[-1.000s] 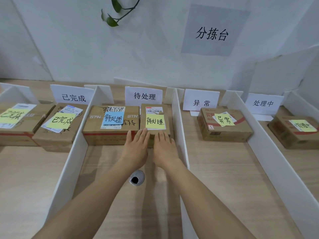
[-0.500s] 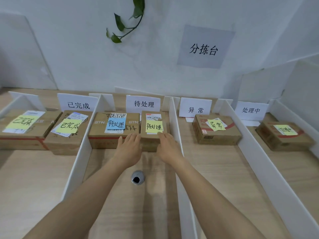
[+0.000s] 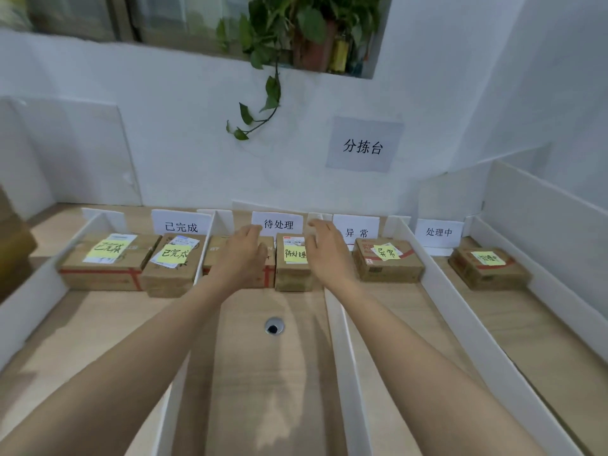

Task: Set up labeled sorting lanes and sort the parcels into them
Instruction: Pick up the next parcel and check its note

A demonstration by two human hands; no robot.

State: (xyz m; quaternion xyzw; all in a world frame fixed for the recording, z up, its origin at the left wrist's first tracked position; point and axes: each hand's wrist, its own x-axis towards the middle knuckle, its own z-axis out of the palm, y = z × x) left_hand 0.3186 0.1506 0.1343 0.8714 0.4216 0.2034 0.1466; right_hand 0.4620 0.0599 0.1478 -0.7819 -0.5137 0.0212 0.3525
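Observation:
White dividers split the wooden table into lanes, each with a white label card at the back. In the second lane a small cardboard parcel (image 3: 293, 268) with a yellow note stands beside a wider parcel (image 3: 214, 258), which my left hand (image 3: 241, 255) mostly covers. My left hand hovers over that wide parcel with relaxed fingers, holding nothing. My right hand (image 3: 327, 250) is raised over the small parcel's right edge and the divider (image 3: 339, 340), fingers spread and loose. The lane's label card (image 3: 277, 224) stands just behind both hands.
Two parcels with yellow notes (image 3: 105, 263) (image 3: 171, 268) sit in the left lane, one parcel (image 3: 388, 261) in the third lane, another (image 3: 488, 268) in the fourth. A round cable hole (image 3: 274, 325) lies in the second lane. A trailing plant (image 3: 260, 106) hangs on the wall.
Both hands have lifted off the front of the small parcel and moved up and apart over the two parcels. The camera has tilted upward, showing more wall.

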